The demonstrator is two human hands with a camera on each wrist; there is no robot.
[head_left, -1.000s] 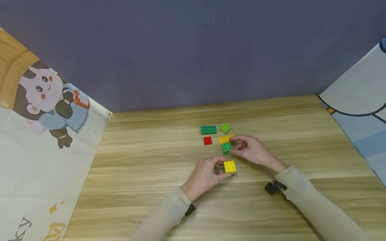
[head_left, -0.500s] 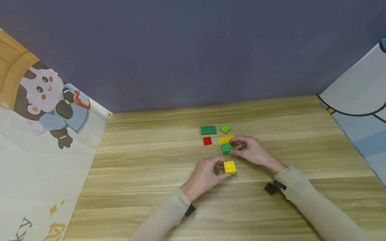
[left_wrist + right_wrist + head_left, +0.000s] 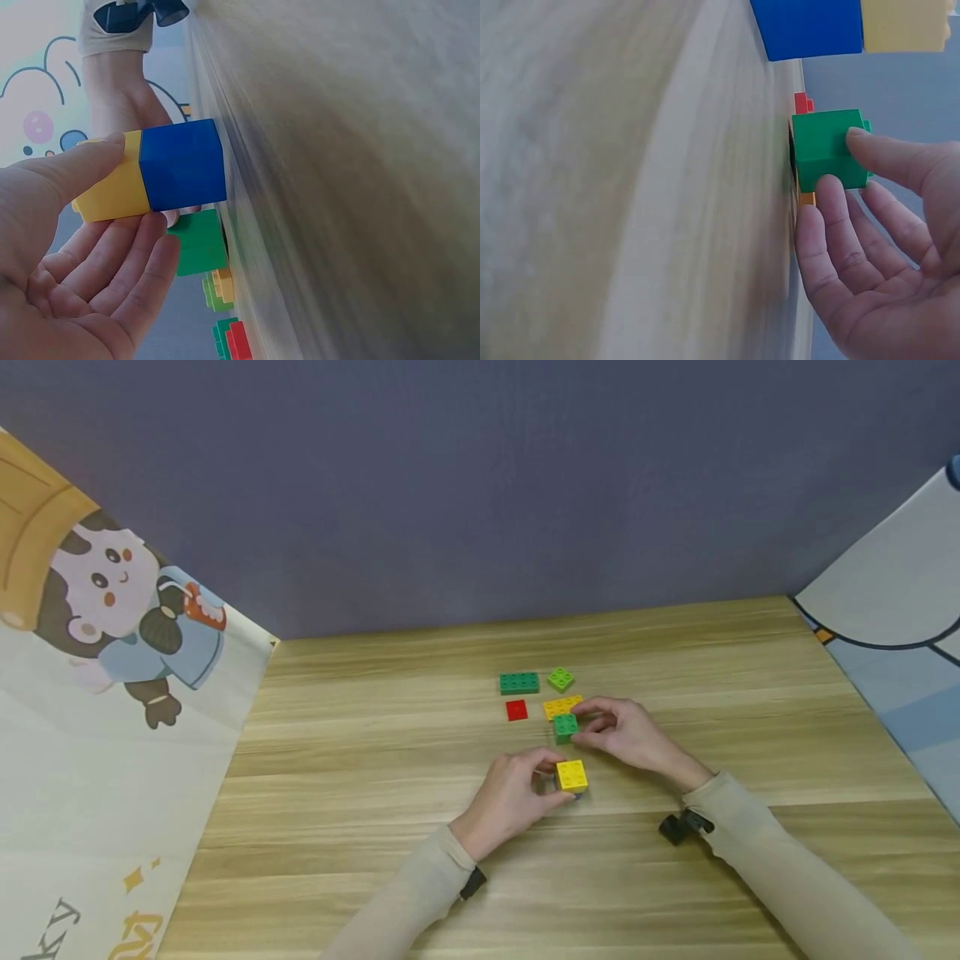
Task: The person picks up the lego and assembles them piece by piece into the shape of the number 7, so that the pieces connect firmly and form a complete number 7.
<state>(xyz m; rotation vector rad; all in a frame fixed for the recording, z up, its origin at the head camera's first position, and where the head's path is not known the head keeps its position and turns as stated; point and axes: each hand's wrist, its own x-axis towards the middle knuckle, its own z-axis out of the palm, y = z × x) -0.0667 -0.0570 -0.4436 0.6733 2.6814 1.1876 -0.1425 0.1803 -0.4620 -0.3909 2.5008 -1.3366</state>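
Between the thumb and fingers of my left hand (image 3: pixel 512 793) is a stack of two toy building bricks. Its yellow brick (image 3: pixel 571 774) sits on top, thumb across its side, and the blue brick (image 3: pixel 184 165) is underneath, close over the table. Further back, my right hand (image 3: pixel 628 737) pinches a green brick (image 3: pixel 564 727) from the right; in the right wrist view the thumb lies on one side of it and fingertips on another. The green brick partly overlaps a flat yellow plate (image 3: pixel 557 706) behind it in the head view.
A red plate (image 3: pixel 517 710), a dark green brick (image 3: pixel 519 683) and a lime green brick (image 3: pixel 560 679) lie behind the hands on the wooden table (image 3: pixel 360 760). A dark panel (image 3: pixel 480 502) rises at the back, with printed panels on both sides.
The green brick at the right hand has shifted very slightly to the right. Both hands and the yellow and blue stack stay in nearly the same place.
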